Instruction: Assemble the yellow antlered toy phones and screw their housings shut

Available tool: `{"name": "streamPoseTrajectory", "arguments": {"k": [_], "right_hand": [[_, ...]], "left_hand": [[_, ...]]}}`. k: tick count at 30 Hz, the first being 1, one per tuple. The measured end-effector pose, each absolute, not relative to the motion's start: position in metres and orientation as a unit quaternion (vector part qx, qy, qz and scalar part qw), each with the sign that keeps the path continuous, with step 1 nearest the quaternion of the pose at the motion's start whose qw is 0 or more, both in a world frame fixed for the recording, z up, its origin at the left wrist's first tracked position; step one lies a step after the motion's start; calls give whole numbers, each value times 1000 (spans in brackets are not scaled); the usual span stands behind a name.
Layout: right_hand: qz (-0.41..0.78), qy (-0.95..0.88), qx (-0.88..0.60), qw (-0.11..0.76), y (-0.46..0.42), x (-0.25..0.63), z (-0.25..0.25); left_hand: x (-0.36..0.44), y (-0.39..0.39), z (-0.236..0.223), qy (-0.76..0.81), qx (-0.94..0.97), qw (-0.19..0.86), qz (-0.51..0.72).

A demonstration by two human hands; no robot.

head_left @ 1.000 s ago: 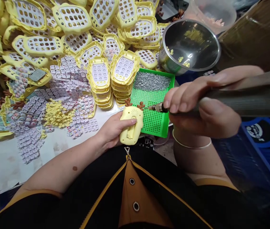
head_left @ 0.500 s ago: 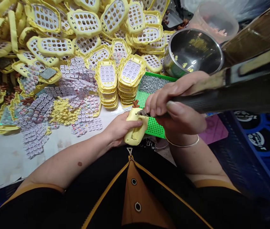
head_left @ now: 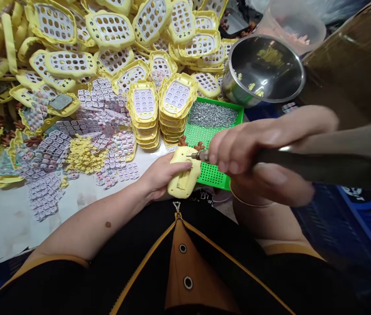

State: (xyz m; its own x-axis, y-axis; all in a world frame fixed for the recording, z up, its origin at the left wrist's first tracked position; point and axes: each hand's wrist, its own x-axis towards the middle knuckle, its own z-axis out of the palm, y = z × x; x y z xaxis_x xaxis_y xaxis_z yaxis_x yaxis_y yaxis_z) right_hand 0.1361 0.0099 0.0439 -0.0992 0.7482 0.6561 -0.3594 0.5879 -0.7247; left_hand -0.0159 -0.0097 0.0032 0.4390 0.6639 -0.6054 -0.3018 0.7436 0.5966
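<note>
The left hand is cradling a yellow casing from its nine o'clock side just in front of the person's body, the thumb lying across the casing's face and the other fingers passing beneath, mostly out of my sight; that grip is closing snugly on it. The right hand, blurred, is wrapping its fingers tightly round a dark driver, whose bit is pointing in from three o'clock over the casing's upper face; whether it is touching I cannot tell. One casing and one driver are being held, and two brown antlers are sticking up from the casing, at twelve and one. The casing itself is showing a pale, smooth, rounded side with a long slot running down its middle. Beyond it, at two o'clock, one green tray is holding silvery screws, too many to count. Two stacks of yellow frames are standing at eleven and twelve. Further out, between one and two, one steel bowl is holding a few yellow bits, with one cloudy tub sitting behind it. Uncountable yellow shells are heaping up towards eleven.
</note>
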Motion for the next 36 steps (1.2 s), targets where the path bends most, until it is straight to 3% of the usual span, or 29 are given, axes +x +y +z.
{"name": "streamPoseTrajectory", "arguments": {"k": [4,10,17,26,31,36], "right_hand": [[362,-582,-197,701,19,151,31],[358,-555,-326,676,34,167,-18],[346,-562,-268,702,43,166,-38],[367,-560,-361,648,38,171,-37],[400,-576,-296,648,45,171,-39],[385,-570,-246,683,22,165,-2]], "left_hand": [[-16,-10,5,436,167,806,365],[-17,-12,6,443,157,800,373],[-21,-13,3,457,161,798,359],[-19,-13,7,460,147,796,365],[-17,-13,7,465,144,788,377],[-14,-16,5,463,133,777,405]]}}
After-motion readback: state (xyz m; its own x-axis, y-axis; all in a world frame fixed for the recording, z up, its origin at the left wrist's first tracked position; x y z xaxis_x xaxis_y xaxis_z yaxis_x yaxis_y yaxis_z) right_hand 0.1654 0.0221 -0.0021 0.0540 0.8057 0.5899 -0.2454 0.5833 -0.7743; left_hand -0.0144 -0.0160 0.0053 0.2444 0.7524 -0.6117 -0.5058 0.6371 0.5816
